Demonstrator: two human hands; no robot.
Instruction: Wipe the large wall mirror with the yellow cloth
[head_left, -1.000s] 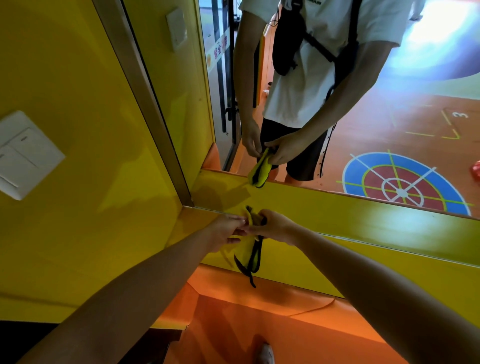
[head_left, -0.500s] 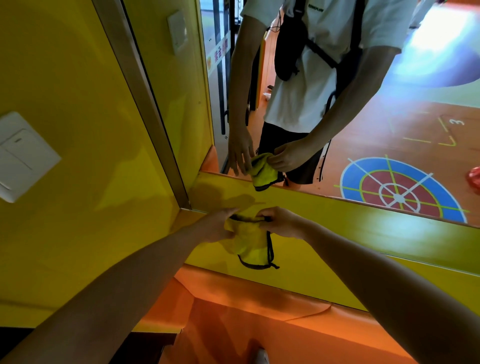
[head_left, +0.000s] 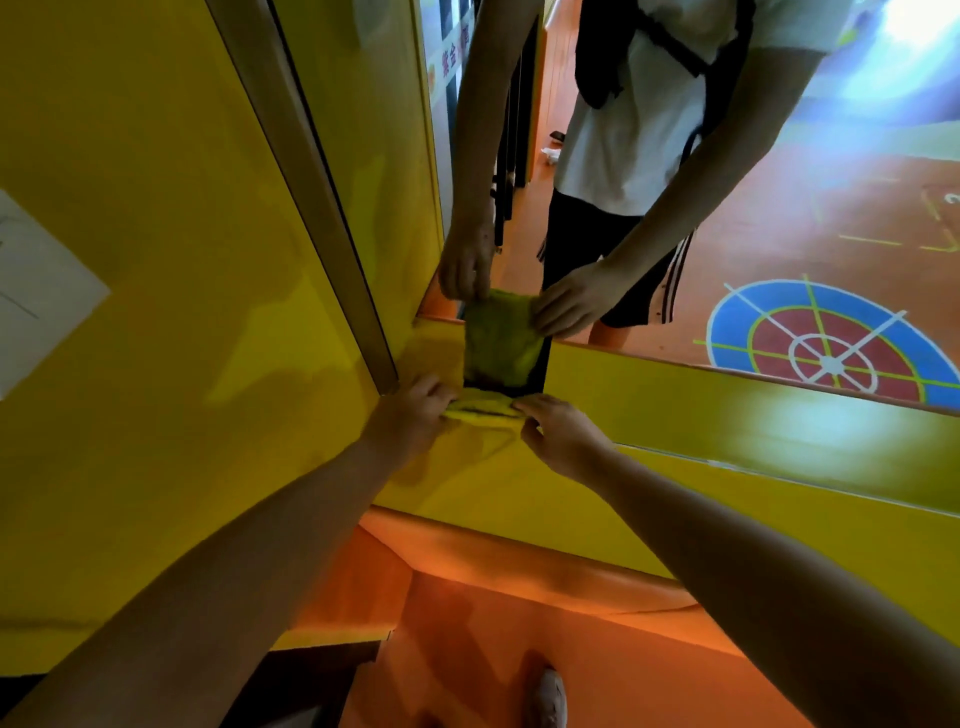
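Both hands held a small yellow cloth with a dark edge (head_left: 483, 408) low at the bottom left corner of the large frameless-looking wall mirror (head_left: 779, 208). The left hand (head_left: 410, 415) had its fingers curled round the cloth's left end, and the right hand (head_left: 561, 436) pinched the right end between thumb and fingertips. The cloth was stretched flat between them and seen almost edge-on. It lay close against the glass, just above its own reflection (head_left: 498, 343); whether it touched the glass could not be told.

A grey metal strip (head_left: 322, 208) ran up the mirror's left edge, just beside the left hand. It separated the glass from a glossy yellow wall (head_left: 156, 260). A white switch plate (head_left: 36, 291) sat on that wall, well apart from the hands.

A long yellow panel (head_left: 675, 493) ran under the mirror beneath the right forearm, with an orange floor (head_left: 519, 649) below it. The tip of a pale shoe (head_left: 550, 696) showed on the floor.

The mirror reflected the person's arms and torso, and a round blue, red and white target painted on the floor (head_left: 831, 353), off to the right of the hands.
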